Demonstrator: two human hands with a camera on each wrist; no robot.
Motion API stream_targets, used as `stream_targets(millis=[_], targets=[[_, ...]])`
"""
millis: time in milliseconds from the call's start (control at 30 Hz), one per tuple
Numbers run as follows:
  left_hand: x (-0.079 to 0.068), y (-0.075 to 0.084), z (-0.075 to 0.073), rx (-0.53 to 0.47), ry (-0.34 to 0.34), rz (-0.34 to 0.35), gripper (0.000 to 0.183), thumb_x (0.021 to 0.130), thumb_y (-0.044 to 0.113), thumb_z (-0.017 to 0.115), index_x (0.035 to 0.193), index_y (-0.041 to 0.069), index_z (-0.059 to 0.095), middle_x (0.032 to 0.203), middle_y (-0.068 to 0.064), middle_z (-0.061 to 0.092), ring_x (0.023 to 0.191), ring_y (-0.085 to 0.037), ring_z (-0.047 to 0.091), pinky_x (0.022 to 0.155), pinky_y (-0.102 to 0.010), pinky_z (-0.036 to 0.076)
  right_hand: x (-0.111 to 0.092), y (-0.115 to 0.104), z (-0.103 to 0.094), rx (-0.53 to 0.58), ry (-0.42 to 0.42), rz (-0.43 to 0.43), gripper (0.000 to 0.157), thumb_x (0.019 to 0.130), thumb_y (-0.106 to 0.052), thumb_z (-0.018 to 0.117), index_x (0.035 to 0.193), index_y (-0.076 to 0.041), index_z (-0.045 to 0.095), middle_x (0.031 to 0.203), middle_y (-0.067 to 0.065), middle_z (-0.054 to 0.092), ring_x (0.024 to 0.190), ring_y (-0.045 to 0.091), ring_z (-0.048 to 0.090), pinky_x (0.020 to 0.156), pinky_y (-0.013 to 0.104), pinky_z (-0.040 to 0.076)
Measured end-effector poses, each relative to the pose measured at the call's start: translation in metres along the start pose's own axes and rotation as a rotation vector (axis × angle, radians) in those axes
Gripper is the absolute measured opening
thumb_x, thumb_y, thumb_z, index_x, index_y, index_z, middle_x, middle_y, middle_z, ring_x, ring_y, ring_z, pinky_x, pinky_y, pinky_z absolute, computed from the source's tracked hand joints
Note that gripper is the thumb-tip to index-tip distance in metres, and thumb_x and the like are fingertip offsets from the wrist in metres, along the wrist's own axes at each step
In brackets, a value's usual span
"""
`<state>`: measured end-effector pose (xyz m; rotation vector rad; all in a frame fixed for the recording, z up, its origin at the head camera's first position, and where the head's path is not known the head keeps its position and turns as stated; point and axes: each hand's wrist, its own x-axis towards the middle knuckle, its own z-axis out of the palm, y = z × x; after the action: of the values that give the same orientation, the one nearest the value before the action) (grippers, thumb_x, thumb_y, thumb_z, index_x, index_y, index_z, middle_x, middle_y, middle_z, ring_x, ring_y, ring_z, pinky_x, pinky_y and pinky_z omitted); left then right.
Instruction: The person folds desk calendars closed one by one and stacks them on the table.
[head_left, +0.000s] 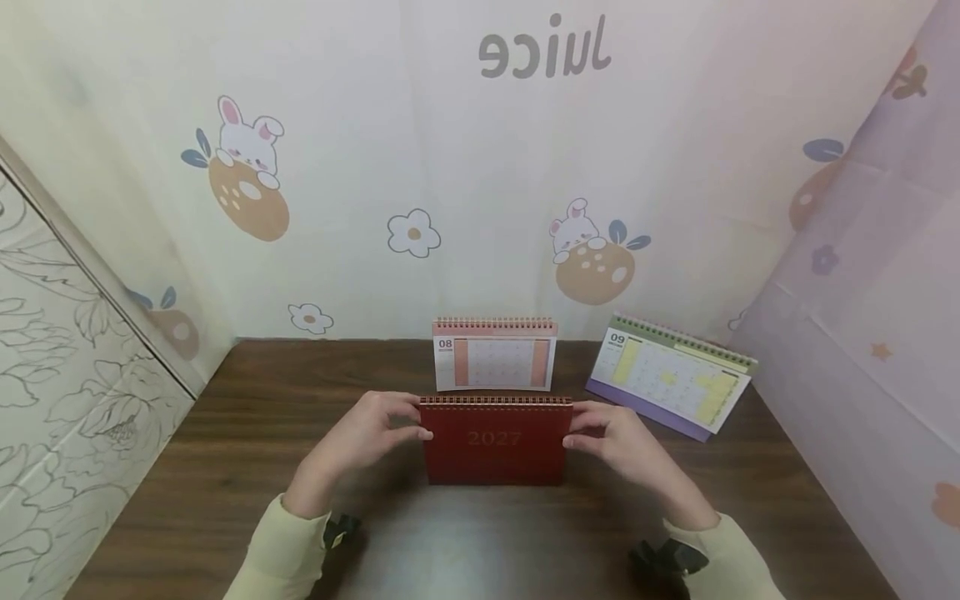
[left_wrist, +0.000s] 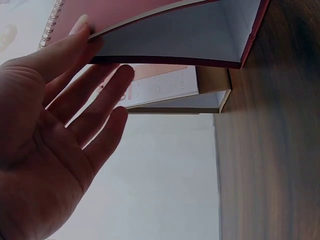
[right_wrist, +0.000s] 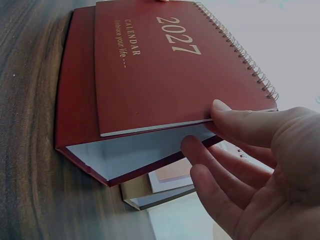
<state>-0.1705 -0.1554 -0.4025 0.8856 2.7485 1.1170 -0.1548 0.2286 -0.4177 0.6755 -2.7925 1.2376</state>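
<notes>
A red desk calendar [head_left: 495, 454] marked 2027 stands like a tent on the wooden table, its spiral binding on top. At its left end my left hand [head_left: 378, 429] pinches the upper edge, thumb on the front cover and fingers behind. My right hand [head_left: 611, 437] holds the opposite end the same way. In the right wrist view, the thumb lies on the red cover [right_wrist: 150, 75] near the binding, and the open side of the stand shows. The left wrist view shows the left thumb on the calendar's edge [left_wrist: 165, 15], with other fingers spread beneath.
Directly behind stands a pink desk calendar [head_left: 495, 364] showing 08. To its right, a green and purple desk calendar [head_left: 667, 375] showing 09 stands at an angle. A printed curtain [head_left: 480, 167] hangs along the back of the wooden table [head_left: 187, 500].
</notes>
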Motion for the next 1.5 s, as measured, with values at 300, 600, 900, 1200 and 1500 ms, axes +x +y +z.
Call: stream_targets(millis=[300, 600, 900, 1200, 1500], targets=[[0.005, -0.008, 0.010, 0.105, -0.099, 0.052, 0.012, 0.081, 0.021, 0.085, 0.077, 0.025, 0.074, 0.103, 0.013, 0.068, 0.102, -0.007, 0.062, 0.088, -0.031, 0.052, 0.004, 0.011, 0.006, -0.028, -0.151, -0.035, 0.015, 0.080, -0.009, 0.082, 0.083, -0.024, 0.078, 0.098, -0.010, 0.072, 0.125, 0.034, 0.054, 0.100, 0.057, 0.042], [0.005, -0.012, 0.024, 0.156, -0.214, -0.041, 0.010, 0.078, 0.020, 0.087, 0.083, 0.022, 0.078, 0.101, 0.015, 0.067, 0.101, -0.007, 0.060, 0.089, -0.036, 0.051, 0.004, 0.025, 0.020, -0.114, -0.265, -0.079, 0.015, 0.078, -0.012, 0.085, 0.079, -0.025, 0.078, 0.114, -0.002, 0.068, 0.117, 0.026, 0.058, 0.094, 0.048, 0.048], [-0.001, -0.009, 0.025, 0.211, -0.179, -0.052, 0.010, 0.077, 0.024, 0.087, 0.080, 0.025, 0.077, 0.105, 0.012, 0.068, 0.111, -0.014, 0.060, 0.093, -0.041, 0.049, 0.001, 0.023, 0.024, -0.151, -0.249, -0.122, 0.015, 0.077, -0.011, 0.085, 0.079, -0.025, 0.079, 0.101, -0.013, 0.064, 0.096, 0.010, 0.060, 0.086, 0.040, 0.051], [-0.004, -0.008, 0.022, 0.252, -0.103, 0.006, 0.013, 0.079, 0.028, 0.085, 0.088, 0.023, 0.079, 0.100, 0.012, 0.073, 0.125, -0.021, 0.056, 0.099, -0.045, 0.047, -0.005, 0.023, 0.025, -0.110, -0.178, -0.132, 0.014, 0.079, -0.014, 0.085, 0.079, -0.026, 0.078, 0.110, -0.008, 0.065, 0.100, 0.012, 0.061, 0.089, 0.040, 0.051], [-0.015, -0.001, 0.023, 0.182, 0.033, -0.027, 0.011, 0.081, 0.024, 0.084, 0.077, 0.026, 0.074, 0.106, 0.005, 0.074, 0.122, -0.021, 0.060, 0.099, -0.046, 0.047, -0.015, 0.017, 0.024, -0.061, -0.049, -0.087, 0.012, 0.080, -0.015, 0.084, 0.078, -0.025, 0.077, 0.126, 0.013, 0.066, 0.121, 0.031, 0.060, 0.098, 0.052, 0.047]])
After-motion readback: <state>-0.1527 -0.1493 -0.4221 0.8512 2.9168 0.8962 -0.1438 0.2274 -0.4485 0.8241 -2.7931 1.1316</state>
